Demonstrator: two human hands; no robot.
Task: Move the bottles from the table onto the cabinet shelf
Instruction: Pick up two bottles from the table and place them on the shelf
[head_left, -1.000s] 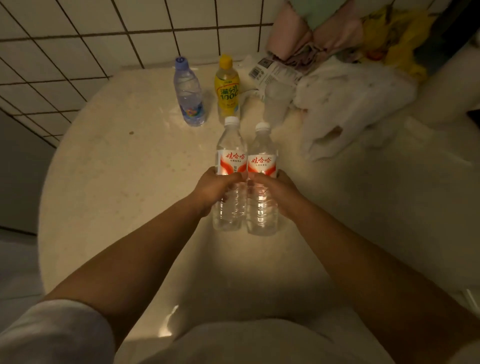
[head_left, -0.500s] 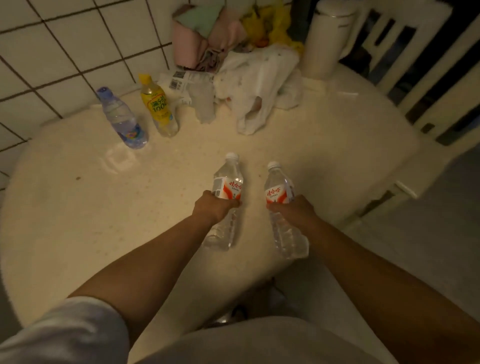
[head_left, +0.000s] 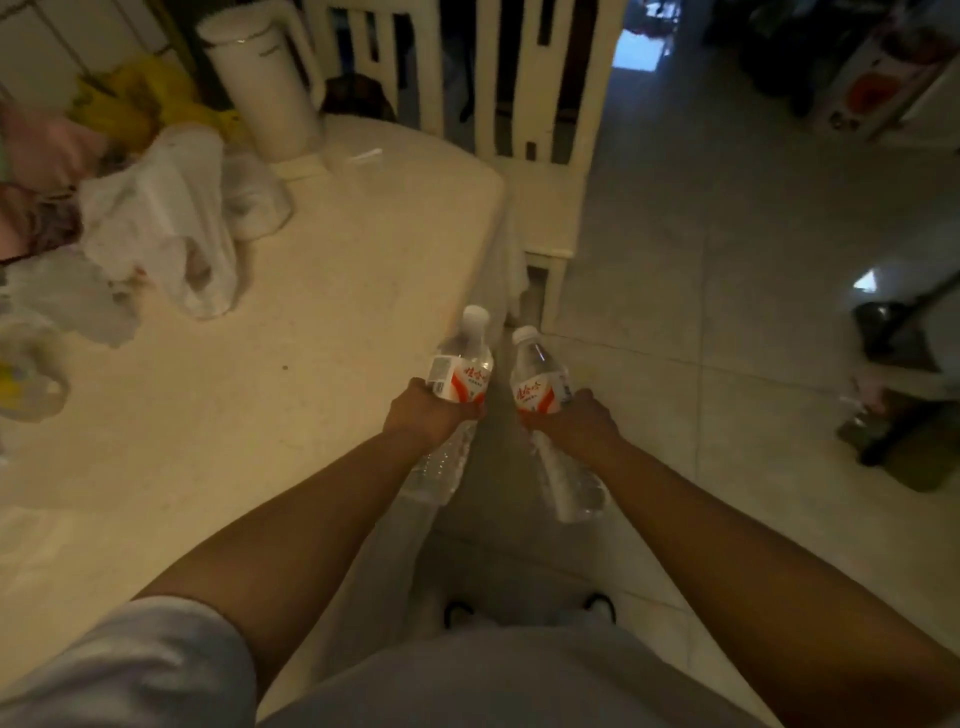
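My left hand (head_left: 426, 415) grips a clear water bottle (head_left: 462, 371) with a red and white label and a white cap, held in the air at the table's right edge. A second bottle of the same kind (head_left: 537, 387) is gripped in my right hand (head_left: 576, 423), off the table and over the floor. Both bottles tilt with their caps pointing away from me. The round cream table (head_left: 311, 312) lies to my left. A blurred bottle with a yellow label (head_left: 23, 387) shows at the far left edge. No cabinet is in view.
White plastic bags (head_left: 166, 218), pink and yellow cloth (head_left: 119, 109) and a white kettle (head_left: 260, 88) crowd the table's far side. A cream chair (head_left: 540, 156) stands past the table's right edge. Tiled floor (head_left: 727, 260) opens to the right, with a dark mop and bucket (head_left: 893, 395) at far right.
Both bottles have been lifted off the table and carried to the right past its edge. My view has swung right, away from the blue-capped and yellow bottles toward the floor.
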